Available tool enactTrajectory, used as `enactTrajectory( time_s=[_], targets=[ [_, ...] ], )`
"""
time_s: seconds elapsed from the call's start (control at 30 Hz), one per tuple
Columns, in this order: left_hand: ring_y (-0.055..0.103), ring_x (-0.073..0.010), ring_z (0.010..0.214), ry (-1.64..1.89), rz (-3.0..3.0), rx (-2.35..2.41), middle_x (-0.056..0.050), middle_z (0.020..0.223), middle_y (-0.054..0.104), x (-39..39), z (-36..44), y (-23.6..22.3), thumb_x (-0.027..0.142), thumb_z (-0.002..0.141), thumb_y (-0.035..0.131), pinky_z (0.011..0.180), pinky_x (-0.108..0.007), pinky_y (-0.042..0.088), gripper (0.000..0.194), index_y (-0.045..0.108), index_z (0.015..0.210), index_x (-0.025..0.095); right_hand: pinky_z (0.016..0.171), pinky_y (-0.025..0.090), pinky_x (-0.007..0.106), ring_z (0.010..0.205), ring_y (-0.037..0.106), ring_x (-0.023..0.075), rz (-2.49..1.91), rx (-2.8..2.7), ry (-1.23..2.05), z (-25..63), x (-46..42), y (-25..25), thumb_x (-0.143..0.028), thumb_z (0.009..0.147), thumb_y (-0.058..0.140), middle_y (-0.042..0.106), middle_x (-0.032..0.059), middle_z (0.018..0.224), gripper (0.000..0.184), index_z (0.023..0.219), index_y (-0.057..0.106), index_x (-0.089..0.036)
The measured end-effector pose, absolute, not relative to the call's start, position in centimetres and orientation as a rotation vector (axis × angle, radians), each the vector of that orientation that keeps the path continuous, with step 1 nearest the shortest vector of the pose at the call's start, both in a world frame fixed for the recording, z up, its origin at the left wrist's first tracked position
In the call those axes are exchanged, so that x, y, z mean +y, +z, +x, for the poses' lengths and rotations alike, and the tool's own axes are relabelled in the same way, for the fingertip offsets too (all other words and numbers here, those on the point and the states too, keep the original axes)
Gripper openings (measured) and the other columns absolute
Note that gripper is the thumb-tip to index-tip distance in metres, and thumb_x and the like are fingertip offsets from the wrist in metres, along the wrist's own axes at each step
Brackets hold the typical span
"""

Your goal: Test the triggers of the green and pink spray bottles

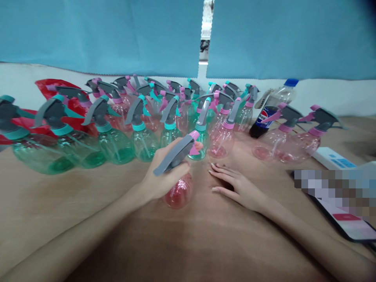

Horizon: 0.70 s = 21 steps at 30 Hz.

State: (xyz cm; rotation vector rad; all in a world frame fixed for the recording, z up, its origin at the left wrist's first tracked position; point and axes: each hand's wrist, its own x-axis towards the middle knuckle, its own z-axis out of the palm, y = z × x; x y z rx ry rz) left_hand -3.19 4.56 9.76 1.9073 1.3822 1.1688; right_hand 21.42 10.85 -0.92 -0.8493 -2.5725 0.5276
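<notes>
My left hand (pixel 163 172) is wrapped round the neck of a pink spray bottle (pixel 178 192) with a grey head and pink trigger; the bottle stands on the wooden table (pixel 88 203) in front of me. My right hand (pixel 235 184) lies flat on the table just right of that bottle, fingers stretched out and empty. Behind both hands stand several green spray bottles (pixel 143 141) and several pink spray bottles (pixel 221 137), packed in rows.
A cola bottle (pixel 268 113) with a blue cap stands at the back right beside two more pink spray bottles (pixel 302 139). A phone (pixel 349 223) and a white box (pixel 335 158) lie at the right edge. Red plastic bags (pixel 55 90) sit back left. A blue curtain (pixel 117 35) hangs behind.
</notes>
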Motion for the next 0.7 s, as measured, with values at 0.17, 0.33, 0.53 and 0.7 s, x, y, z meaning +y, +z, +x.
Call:
enactTrajectory(
  time_s=[0.17, 0.33, 0.53, 0.7],
  targets=[
    [0.056, -0.0152, 0.06, 1.173, 1.853, 1.369, 0.002, 0.073, 0.06, 4.54, -3.22, 9.89, 0.019, 0.075, 0.052, 0.057, -0.027, 0.046, 0.04, 0.062, 0.114, 0.024, 0.113, 0.031, 0.052, 0.137, 0.037, 0.0268, -0.844, -2.576, 0.536, 21.45, 10.88, -0.93, -0.051, 0.091, 0.052, 0.043, 0.0047, 0.148, 0.054, 0.14, 0.046, -0.029],
    [0.056, -0.0151, 0.061, 1.17, 1.836, 1.361, 0.002, 0.071, 0.058, 4.42, -3.17, 10.08, 0.018, 0.077, 0.051, 0.058, -0.027, 0.045, 0.04, 0.062, 0.115, 0.023, 0.113, 0.031, 0.05, 0.137, 0.038, 0.0267, -0.851, -2.572, 0.534, 21.43, 10.85, -0.89, -0.051, 0.091, 0.052, 0.044, 0.004, 0.147, 0.053, 0.139, 0.048, -0.029],
    [0.057, -0.0137, 0.065, 1.214, 1.829, 1.308, 0.0, 0.085, 0.062, 4.47, -2.89, 10.07, 0.016, 0.076, 0.051, 0.058, -0.026, 0.044, 0.039, 0.063, 0.112, 0.022, 0.112, 0.032, 0.053, 0.136, 0.039, 0.0276, -0.836, -2.562, 0.528, 21.42, 10.88, -0.99, -0.05, 0.091, 0.052, 0.045, 0.005, 0.147, 0.052, 0.139, 0.048, -0.029],
    [0.057, -0.0134, 0.068, 1.229, 1.834, 1.287, 0.0, 0.093, 0.064, 4.48, -2.72, 10.24, 0.015, 0.075, 0.051, 0.06, -0.025, 0.045, 0.036, 0.063, 0.109, 0.021, 0.113, 0.032, 0.05, 0.137, 0.038, 0.0263, -0.85, -2.585, 0.516, 21.43, 10.89, -1.01, -0.051, 0.091, 0.051, 0.044, 0.0057, 0.147, 0.054, 0.139, 0.048, -0.025]
  ],
)
